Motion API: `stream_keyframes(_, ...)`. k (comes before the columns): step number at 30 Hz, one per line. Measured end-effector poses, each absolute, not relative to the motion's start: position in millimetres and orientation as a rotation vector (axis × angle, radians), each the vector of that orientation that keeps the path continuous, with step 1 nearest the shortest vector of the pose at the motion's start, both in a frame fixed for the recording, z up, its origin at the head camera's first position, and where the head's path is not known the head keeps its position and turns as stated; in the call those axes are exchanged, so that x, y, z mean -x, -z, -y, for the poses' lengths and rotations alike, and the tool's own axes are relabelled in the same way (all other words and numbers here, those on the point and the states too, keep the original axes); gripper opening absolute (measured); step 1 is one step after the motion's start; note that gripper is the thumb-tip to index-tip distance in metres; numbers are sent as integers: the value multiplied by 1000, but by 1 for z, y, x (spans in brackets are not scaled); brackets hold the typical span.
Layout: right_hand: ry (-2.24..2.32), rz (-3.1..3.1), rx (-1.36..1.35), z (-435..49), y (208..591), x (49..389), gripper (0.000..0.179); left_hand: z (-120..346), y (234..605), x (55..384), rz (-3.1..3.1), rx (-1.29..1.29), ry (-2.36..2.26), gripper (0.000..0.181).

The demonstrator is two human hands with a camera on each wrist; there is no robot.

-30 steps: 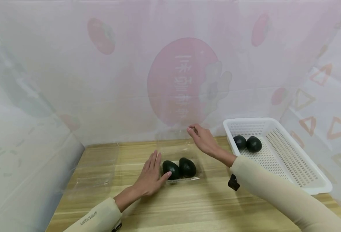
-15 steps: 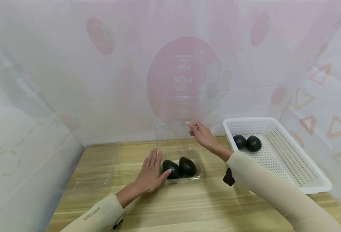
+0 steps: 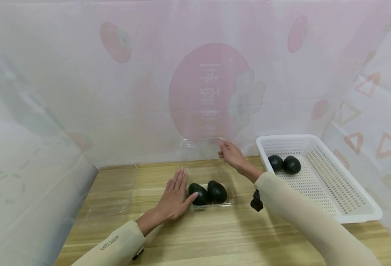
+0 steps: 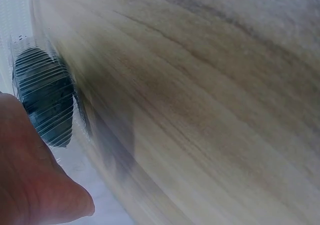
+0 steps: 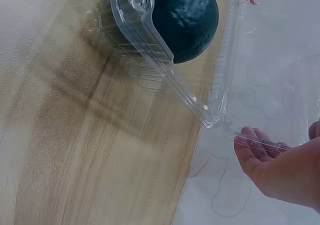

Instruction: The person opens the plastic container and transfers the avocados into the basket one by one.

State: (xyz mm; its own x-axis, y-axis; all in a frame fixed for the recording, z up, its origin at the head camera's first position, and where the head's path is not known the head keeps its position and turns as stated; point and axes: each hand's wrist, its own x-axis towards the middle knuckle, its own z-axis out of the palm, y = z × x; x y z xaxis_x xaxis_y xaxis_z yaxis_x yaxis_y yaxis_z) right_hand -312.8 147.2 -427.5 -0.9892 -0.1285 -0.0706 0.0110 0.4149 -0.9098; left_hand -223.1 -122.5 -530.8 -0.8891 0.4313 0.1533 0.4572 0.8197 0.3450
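Two dark green avocados [image 3: 217, 192] sit side by side in the base of a clear plastic clamshell container [image 3: 212, 206], near the middle of the table. My left hand [image 3: 170, 201] lies along the container's left side with fingers extended, its thumb reaching over the near avocado. Behind the base, the hinged lid [image 3: 200, 150] stands raised. At the lid's upper right edge, my right hand [image 3: 233, 156] holds it with curled fingers. The right wrist view shows the fingers round the lid's edge, with an avocado [image 5: 186, 25] in the base beside it.
A white perforated basket [image 3: 358, 207] at the right contains two more dark avocados [image 3: 291, 165]. Another clear plastic container [image 3: 107, 208] lies on the left of the wooden table [image 3: 195, 240]. A printed white sheet [image 3: 142, 122] hangs behind the table.
The lid has swung further up, and my right hand has shifted slightly right and up with it. My left hand stays at the container's left side.
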Motion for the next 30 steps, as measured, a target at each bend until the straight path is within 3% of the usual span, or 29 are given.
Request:
stream_keyframes(10,1561,-2545,72,-145,440,323,49,118,525,223,2982,703,590,101)
stream_keyframes(20,1594,-2434,66,-142,450,326,65,121,519,222,3024,739,552,114)
stream_keyframes(27,1610,-2439,23,-141,455,328,61,121,513,219,3005,793,586,120)
stream_keyframes(30,1560,-2511,25,-142,458,329,51,122,514,219,2995,811,577,125)
